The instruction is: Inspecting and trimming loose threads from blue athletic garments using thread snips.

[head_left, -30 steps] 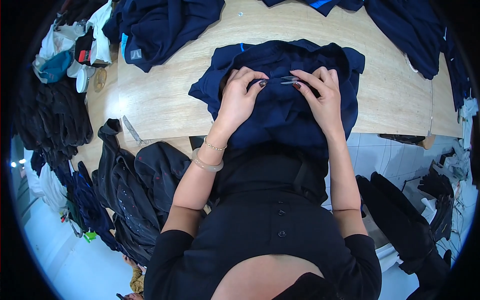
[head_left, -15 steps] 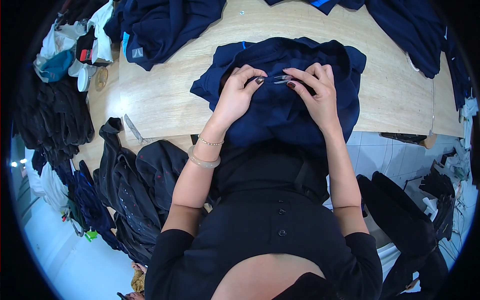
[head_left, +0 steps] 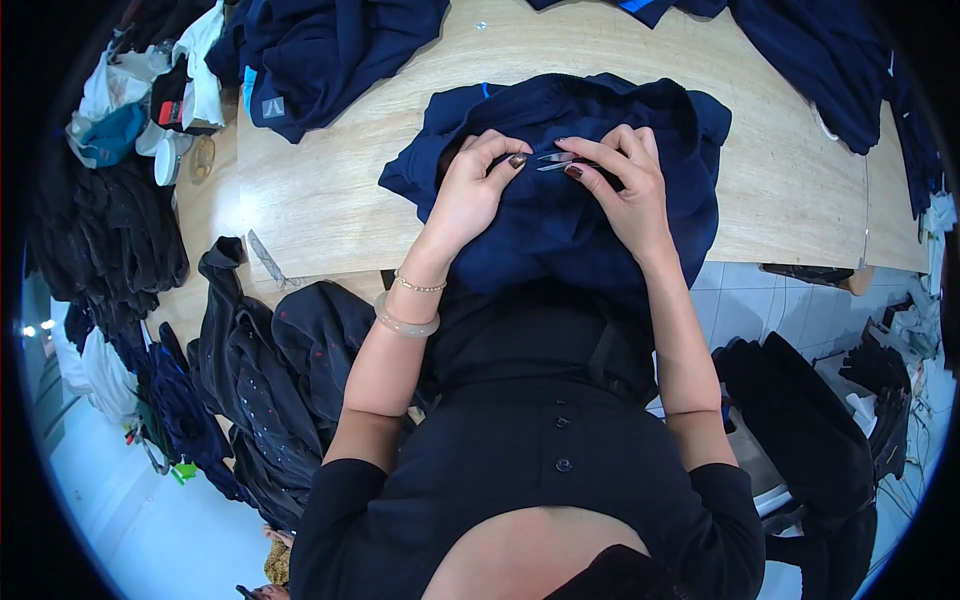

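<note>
A dark navy garment (head_left: 560, 215) lies bunched on the near edge of a light wooden table (head_left: 330, 200) and hangs over it toward me. My left hand (head_left: 478, 185) pinches a fold of the fabric near its top. My right hand (head_left: 620, 180) holds small metal thread snips (head_left: 556, 160), their tips pointing left at the pinched fold. Both hands rest on the cloth, close together.
More navy garments are piled at the table's far left (head_left: 330, 50) and far right (head_left: 800, 60). White and teal items (head_left: 140, 100) sit at the left end. Dark clothing heaps (head_left: 260, 370) lie on the floor at my left, and a black pile (head_left: 800, 430) at my right.
Both hands stay on the navy garment. The left fingers have shifted slightly on the fold and the snips have moved a little; otherwise the scene is the same.
</note>
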A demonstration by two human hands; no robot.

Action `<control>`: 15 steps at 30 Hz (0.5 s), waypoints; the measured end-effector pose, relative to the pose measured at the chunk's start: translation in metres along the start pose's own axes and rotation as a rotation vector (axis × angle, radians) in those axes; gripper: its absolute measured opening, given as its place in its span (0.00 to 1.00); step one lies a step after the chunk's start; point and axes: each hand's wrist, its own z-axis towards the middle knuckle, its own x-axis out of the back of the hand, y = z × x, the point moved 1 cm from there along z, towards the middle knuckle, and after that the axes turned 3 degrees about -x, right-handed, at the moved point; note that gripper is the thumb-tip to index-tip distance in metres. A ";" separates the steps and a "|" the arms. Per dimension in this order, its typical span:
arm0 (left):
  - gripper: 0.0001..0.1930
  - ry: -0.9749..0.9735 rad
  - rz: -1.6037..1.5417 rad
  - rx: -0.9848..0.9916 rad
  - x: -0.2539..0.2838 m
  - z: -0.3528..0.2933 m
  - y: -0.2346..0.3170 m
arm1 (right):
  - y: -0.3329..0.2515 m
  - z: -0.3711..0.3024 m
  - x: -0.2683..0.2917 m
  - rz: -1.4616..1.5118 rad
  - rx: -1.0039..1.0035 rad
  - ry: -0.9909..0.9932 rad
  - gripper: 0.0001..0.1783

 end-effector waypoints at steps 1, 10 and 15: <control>0.07 -0.003 0.009 0.006 0.000 0.000 0.000 | -0.003 0.001 0.000 -0.013 0.027 0.002 0.16; 0.09 0.414 0.131 -0.275 -0.009 -0.007 0.018 | 0.003 0.003 0.014 1.082 -0.515 0.083 0.20; 0.15 0.321 0.186 -0.412 -0.020 -0.017 0.032 | 0.010 -0.002 0.009 1.128 -0.532 0.043 0.23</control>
